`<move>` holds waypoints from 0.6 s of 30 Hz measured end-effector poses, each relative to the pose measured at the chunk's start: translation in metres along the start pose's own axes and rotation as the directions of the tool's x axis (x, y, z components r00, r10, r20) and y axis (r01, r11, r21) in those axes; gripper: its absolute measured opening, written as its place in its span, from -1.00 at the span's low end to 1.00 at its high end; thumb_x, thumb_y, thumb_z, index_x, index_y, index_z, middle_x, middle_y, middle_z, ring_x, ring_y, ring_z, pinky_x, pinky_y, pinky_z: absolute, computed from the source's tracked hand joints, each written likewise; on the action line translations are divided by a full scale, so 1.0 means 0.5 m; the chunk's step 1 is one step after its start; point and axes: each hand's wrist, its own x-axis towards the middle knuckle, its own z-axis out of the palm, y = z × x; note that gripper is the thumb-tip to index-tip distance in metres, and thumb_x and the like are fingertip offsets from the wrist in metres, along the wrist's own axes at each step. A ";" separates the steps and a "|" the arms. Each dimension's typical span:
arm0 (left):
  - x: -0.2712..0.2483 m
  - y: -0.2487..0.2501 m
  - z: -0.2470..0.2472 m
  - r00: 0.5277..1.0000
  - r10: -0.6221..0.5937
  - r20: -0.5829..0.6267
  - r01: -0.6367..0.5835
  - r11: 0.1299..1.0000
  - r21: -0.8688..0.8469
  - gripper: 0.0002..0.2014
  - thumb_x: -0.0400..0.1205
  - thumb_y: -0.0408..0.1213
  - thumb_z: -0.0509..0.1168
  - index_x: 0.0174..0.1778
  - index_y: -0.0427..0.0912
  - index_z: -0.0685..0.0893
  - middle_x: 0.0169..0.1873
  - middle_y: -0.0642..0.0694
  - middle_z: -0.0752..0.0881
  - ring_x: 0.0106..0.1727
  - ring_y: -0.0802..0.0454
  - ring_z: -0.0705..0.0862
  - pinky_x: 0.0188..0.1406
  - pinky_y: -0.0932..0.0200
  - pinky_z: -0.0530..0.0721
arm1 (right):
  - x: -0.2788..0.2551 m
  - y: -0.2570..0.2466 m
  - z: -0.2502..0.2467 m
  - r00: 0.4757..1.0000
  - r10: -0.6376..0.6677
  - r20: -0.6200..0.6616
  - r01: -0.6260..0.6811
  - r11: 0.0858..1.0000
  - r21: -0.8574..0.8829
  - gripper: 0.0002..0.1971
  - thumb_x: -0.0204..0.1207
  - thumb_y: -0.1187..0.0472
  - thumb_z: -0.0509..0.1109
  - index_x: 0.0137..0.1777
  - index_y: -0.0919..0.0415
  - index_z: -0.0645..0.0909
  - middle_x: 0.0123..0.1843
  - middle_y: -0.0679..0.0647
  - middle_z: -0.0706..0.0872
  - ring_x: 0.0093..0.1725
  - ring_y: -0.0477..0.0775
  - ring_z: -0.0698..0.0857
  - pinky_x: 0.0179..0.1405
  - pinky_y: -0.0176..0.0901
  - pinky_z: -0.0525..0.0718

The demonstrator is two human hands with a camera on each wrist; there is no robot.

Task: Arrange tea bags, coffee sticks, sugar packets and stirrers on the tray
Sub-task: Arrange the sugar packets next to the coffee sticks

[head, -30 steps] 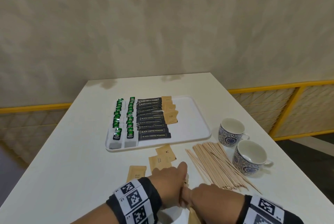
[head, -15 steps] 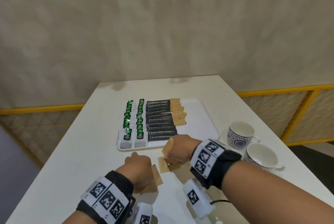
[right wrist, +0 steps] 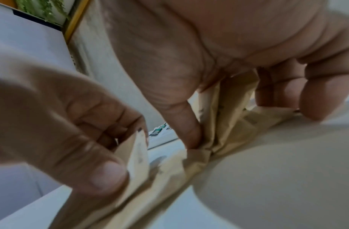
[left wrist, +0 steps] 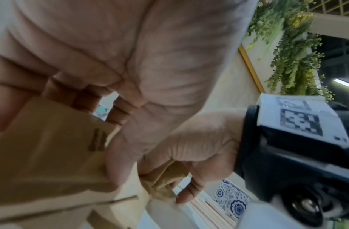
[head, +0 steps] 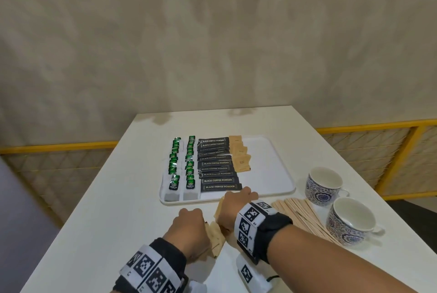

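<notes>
Gripping brown sugar packets (head: pixel 216 236) at lower centre of the head view, both hands, left (head: pixel 189 229) and right (head: pixel 237 207), curl fingers round them below the tray (head: pixel 281 174).

One tray (head: pixel 279 169), two cups (head: pixel 325 185), ten coffee sticks (head: pixel 218 163), two hands (head: pixel 237 208).

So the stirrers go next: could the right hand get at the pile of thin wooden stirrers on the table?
Probably yes: the wooden stirrers lie uncovered just beside the right hand, though it grips brown sugar packets now.
</notes>
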 end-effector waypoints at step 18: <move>0.013 0.035 0.008 0.995 0.036 0.091 -0.042 0.997 0.070 -0.67 0.56 -0.25 0.34 0.25 -0.16 0.62 0.19 -0.12 0.68 0.19 -0.06 0.66 0.11 0.20 0.62 | -0.013 0.053 -0.011 0.969 -0.247 0.005 0.212 0.838 0.503 -0.53 0.46 0.25 0.45 0.31 0.15 0.36 0.17 0.13 0.65 0.01 0.10 0.61 -0.04 -0.12 0.60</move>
